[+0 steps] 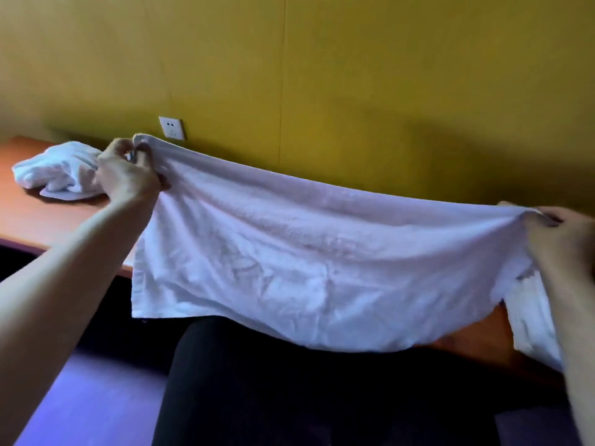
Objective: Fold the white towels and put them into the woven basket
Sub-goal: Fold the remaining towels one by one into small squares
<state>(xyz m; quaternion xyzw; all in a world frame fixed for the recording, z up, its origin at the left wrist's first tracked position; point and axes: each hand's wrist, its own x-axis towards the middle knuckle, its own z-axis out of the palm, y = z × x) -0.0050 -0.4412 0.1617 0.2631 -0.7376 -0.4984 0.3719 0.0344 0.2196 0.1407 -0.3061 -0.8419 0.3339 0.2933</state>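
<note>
**First towel spread out, folding not yet begun**

You hold one white terry towel [289, 252] stretched in the air above the near edge of the reddish-brown wooden bench [35, 217]. Your left hand [128, 175] pinches its far-left corner with curled fingers, and your right hand [560, 239] grips the right corner in the same way. The cloth hangs in one layer, so I judge that no fold is made yet. A second crumpled white towel [54, 172] lies on the bench at the far left, waiting. Both towels remain to be folded and stored.

The woven basket is not in view. The stretched towel hides most of the bench, and your right hand is blurred at the edge of the picture.
</note>
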